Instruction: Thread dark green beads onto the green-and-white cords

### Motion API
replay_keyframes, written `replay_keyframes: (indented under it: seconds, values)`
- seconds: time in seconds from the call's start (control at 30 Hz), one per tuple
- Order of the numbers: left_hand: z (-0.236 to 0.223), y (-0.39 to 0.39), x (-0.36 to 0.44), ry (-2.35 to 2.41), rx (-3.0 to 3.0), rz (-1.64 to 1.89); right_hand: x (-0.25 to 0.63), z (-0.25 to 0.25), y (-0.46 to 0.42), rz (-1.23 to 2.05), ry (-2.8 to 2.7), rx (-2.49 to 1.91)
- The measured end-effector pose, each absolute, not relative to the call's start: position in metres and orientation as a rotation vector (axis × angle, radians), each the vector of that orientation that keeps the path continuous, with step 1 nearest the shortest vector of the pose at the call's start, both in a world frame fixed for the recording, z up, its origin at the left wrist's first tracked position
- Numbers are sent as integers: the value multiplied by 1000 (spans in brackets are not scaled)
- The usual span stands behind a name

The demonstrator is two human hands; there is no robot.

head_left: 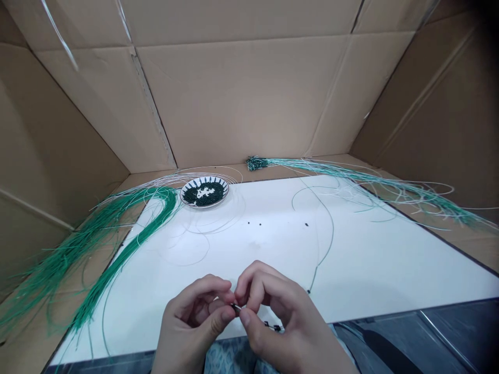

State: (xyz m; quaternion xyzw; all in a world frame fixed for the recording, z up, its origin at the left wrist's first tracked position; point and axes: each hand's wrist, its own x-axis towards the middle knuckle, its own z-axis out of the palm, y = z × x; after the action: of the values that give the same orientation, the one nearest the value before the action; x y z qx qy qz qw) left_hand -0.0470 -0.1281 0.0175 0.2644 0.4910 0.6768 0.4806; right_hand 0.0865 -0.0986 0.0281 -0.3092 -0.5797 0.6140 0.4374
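My left hand (195, 319) and my right hand (283, 317) meet at the front of the white board. Their fingertips pinch a small dark piece (236, 308) between them; its exact kind is too small to make out. Under my right hand more small black pieces (273, 326) show, partly hidden by the fingers. A thin green strand (332, 231) runs over the board and ends behind my right hand, with a dark knot or bead (309, 292) near it. Both hands are closed in a pinch.
A patterned plate (225, 198) of small dark green pieces stands at the back. Loose green strands (128, 249) lie left; a bundle of strands with a dark beaded end (257, 163) lies back right. Tiny dark bits (306, 225) dot the white board (390, 259). Cardboard walls (241, 98) surround it.
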Motion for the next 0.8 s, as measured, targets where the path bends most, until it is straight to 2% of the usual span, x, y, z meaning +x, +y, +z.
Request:
replay_keyframes:
  seconds: [0.8]
  values:
    - [12,-129,-52,1196,782,1644,95,23,-94,1589,-1502,-754]
